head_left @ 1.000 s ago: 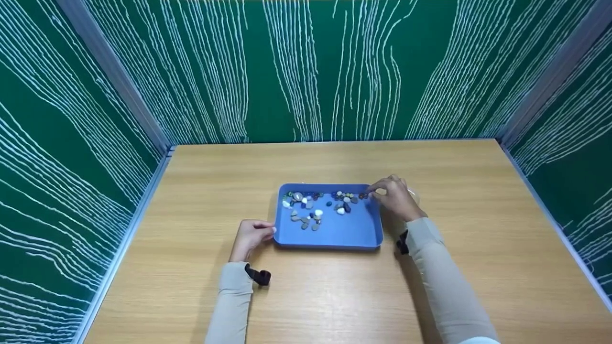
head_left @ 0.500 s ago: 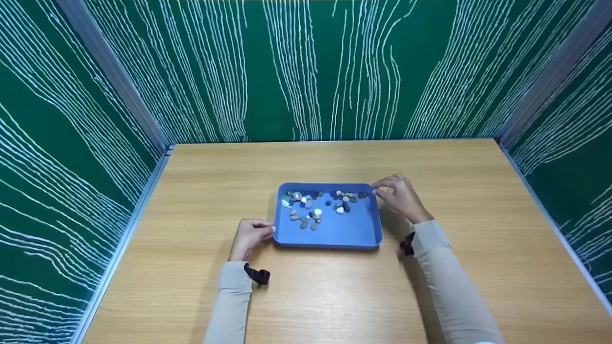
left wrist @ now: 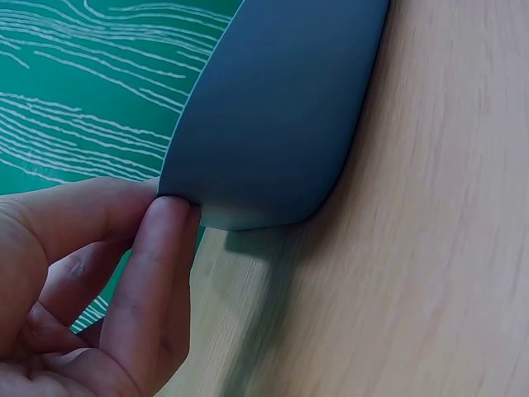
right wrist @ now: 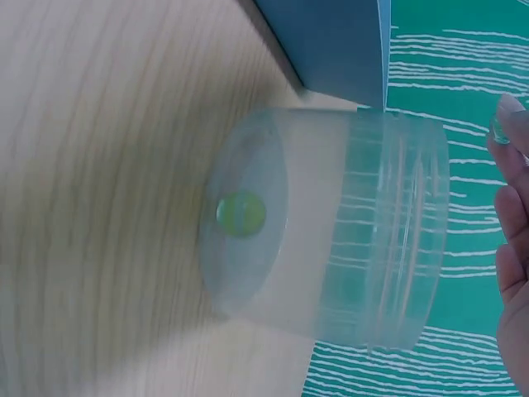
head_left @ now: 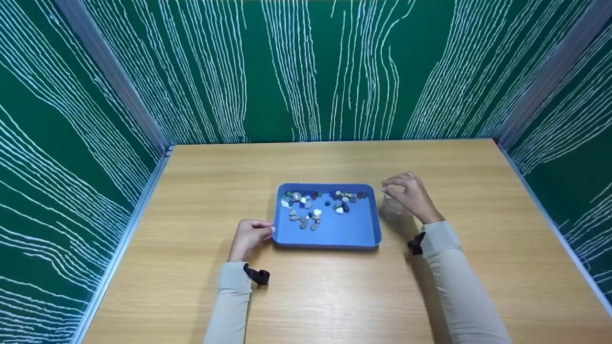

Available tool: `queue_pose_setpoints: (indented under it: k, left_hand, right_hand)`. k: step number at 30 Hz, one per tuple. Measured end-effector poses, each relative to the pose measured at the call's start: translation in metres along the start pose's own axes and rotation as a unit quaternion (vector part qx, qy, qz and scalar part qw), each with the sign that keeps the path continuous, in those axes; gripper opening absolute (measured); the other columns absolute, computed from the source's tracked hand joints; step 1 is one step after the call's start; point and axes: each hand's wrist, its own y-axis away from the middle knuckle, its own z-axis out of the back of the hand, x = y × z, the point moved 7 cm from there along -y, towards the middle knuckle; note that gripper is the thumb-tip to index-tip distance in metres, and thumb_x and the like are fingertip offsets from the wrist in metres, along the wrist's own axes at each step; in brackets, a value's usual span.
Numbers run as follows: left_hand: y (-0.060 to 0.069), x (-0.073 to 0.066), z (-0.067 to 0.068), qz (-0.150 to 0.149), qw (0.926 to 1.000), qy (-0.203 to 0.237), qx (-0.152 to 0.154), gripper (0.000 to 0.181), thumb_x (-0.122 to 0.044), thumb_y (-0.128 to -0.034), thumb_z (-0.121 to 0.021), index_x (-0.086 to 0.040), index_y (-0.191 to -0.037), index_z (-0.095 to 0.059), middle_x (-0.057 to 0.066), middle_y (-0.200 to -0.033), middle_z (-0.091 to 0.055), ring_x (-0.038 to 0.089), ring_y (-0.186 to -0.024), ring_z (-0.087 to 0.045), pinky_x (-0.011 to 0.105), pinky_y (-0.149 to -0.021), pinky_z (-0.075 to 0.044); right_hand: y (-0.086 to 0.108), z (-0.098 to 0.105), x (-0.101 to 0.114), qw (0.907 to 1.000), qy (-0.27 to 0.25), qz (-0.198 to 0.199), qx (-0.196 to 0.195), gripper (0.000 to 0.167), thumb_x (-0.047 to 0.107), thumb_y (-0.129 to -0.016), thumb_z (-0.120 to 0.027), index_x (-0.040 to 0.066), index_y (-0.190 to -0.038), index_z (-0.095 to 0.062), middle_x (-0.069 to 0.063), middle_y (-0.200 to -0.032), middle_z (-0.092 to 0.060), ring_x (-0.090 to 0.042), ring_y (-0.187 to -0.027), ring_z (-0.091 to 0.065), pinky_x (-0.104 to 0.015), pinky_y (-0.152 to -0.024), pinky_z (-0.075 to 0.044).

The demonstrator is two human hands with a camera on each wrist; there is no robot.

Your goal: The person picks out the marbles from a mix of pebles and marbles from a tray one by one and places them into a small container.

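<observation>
A blue tray (head_left: pixel 348 233) holds small stones and glass marbles, grouped mostly along its far side and left half. My left hand (head_left: pixel 247 239) pinches the tray's left edge; in the left wrist view thumb and fingers meet at the tray wall (left wrist: pixel 264 116). To the right of the tray stands a clear jar (head_left: pixel 393 208), upright, with one yellow-green marble (right wrist: pixel 241 214) on its bottom. Over the jar's open top is my right hand (head_left: pixel 415 198), pinching a small clear greenish marble (right wrist: pixel 498 131) between thumb and fingertip.
The wooden table (head_left: pixel 306 296) surrounds the tray and jar. Green walls (head_left: pixel 330 71) with white wavy lines stand behind and on both sides. In the right wrist view, a tray corner (right wrist: pixel 339 50) is close beside the jar.
My right hand has moved right, from the tray's far right corner to above the jar. The left hand has kept its grip on the tray. The stones look unmoved.
</observation>
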Motion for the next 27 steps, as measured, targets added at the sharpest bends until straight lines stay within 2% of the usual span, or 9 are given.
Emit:
queue_pose_setpoints:
  k: [3, 7, 11, 17, 24, 27]
  left_hand:
    - [0.001, 0.000, 0.000, -0.002, 1.0000, 0.004, 0.002, 0.021, 0.010, -0.0787, -0.068, 0.014, -0.099, -0.069, 0.011, -0.086, -0.069, 0.012, -0.071, -0.065, 0.025, -0.071, -0.062]
    - [0.001, 0.000, -0.001, -0.008, 0.9996, 0.027, 0.011, 0.022, 0.012, -0.0782, -0.067, 0.018, -0.099, -0.066, 0.007, -0.080, -0.067, 0.011, -0.069, -0.064, 0.023, -0.068, -0.062]
    - [-0.001, 0.001, -0.001, -0.004, 0.9995, 0.031, 0.009, 0.020, 0.013, -0.0776, -0.068, 0.018, -0.097, -0.067, 0.008, -0.079, -0.068, 0.011, -0.067, -0.064, 0.023, -0.067, -0.061]
    - [-0.001, 0.002, -0.001, 0.004, 0.9998, 0.021, 0.008, 0.021, 0.012, -0.0786, -0.068, 0.016, -0.099, -0.067, 0.009, -0.083, -0.068, 0.011, -0.070, -0.065, 0.024, -0.071, -0.062]
    - [-0.001, 0.001, -0.001, 0.001, 1.0000, 0.009, 0.001, 0.022, 0.012, -0.0781, -0.068, 0.016, -0.099, -0.068, 0.010, -0.084, -0.068, 0.010, -0.068, -0.064, 0.023, -0.069, -0.062]
    - [-0.001, 0.001, -0.001, 0.003, 1.0000, 0.007, 0.000, 0.021, 0.011, -0.0780, -0.068, 0.015, -0.099, -0.068, 0.009, -0.083, -0.068, 0.010, -0.068, -0.064, 0.023, -0.068, -0.061]
  right_hand:
    - [0.002, 0.005, -0.003, 1.0000, -0.004, 0.001, -0.007, 0.016, 0.010, -0.086, -0.071, 0.002, -0.099, -0.074, -0.016, -0.103, -0.070, -0.028, -0.101, -0.056, -0.044, -0.092, -0.046]
    - [0.004, 0.010, -0.008, 0.9998, -0.014, -0.006, -0.013, 0.016, 0.010, -0.086, -0.071, 0.002, -0.100, -0.074, -0.015, -0.102, -0.071, -0.024, -0.100, -0.056, -0.031, -0.090, -0.045]
    - [0.007, 0.013, -0.013, 0.9996, -0.014, -0.019, -0.016, 0.018, 0.011, -0.086, -0.071, 0.002, -0.101, -0.074, -0.015, -0.103, -0.071, -0.023, -0.099, -0.055, -0.024, -0.083, -0.044]
    - [0.011, 0.019, -0.017, 0.9995, -0.005, -0.015, -0.029, 0.017, 0.009, -0.085, -0.072, 0.001, -0.099, -0.074, -0.016, -0.102, -0.070, -0.024, -0.098, -0.056, -0.028, -0.084, -0.045]
    - [0.015, 0.021, -0.025, 0.9993, 0.003, -0.014, -0.035, 0.016, 0.009, -0.085, -0.073, -0.001, -0.098, -0.074, -0.016, -0.099, -0.071, -0.021, -0.095, -0.054, -0.023, -0.081, -0.043]
    - [0.016, 0.021, -0.028, 0.9993, 0.004, -0.023, -0.031, 0.016, 0.009, -0.085, -0.072, 0.000, -0.098, -0.074, -0.017, -0.100, -0.071, -0.023, -0.095, -0.055, -0.028, -0.083, -0.044]
